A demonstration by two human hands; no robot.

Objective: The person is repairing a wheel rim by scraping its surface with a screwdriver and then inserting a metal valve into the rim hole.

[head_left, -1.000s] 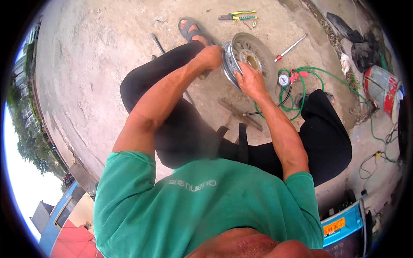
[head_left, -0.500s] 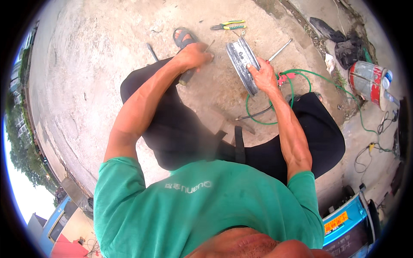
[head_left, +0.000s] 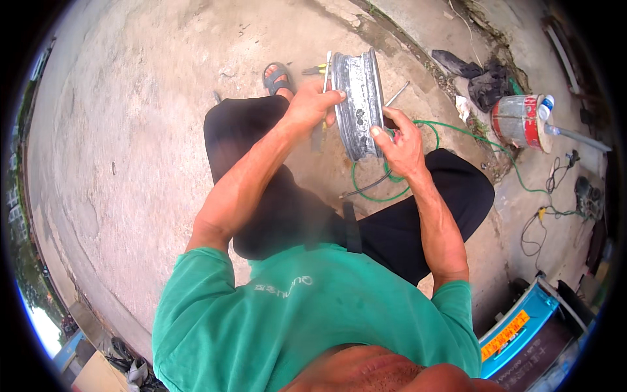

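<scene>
A grey metal wheel rim (head_left: 358, 104), scuffed white in its channel, is held up on edge over the ground between my knees. My right hand (head_left: 400, 145) grips its right side, thumb on the near edge and fingers behind. At the rim's left edge, my left hand (head_left: 313, 106) is closed round a screwdriver (head_left: 328, 65), whose slim shaft points away from me; its handle is mostly hidden by the hand. Partly behind the rim and left hand lie yellow-and-black pliers (head_left: 315, 70). Beyond the right hand, a metal rod (head_left: 397, 93) rests on the concrete.
A green hose (head_left: 366, 193) loops on the ground beneath the rim and runs right. There stand a red-and-grey bucket (head_left: 516, 123) with a white bottle and dark cloth (head_left: 488, 86) near it. Cables (head_left: 537, 228) and a blue machine (head_left: 522, 330) are at lower right.
The rim has been raised nearer and turned more upright. My left hand has moved right with the screwdriver, up against the rim's left edge. My view has shifted somewhat.
</scene>
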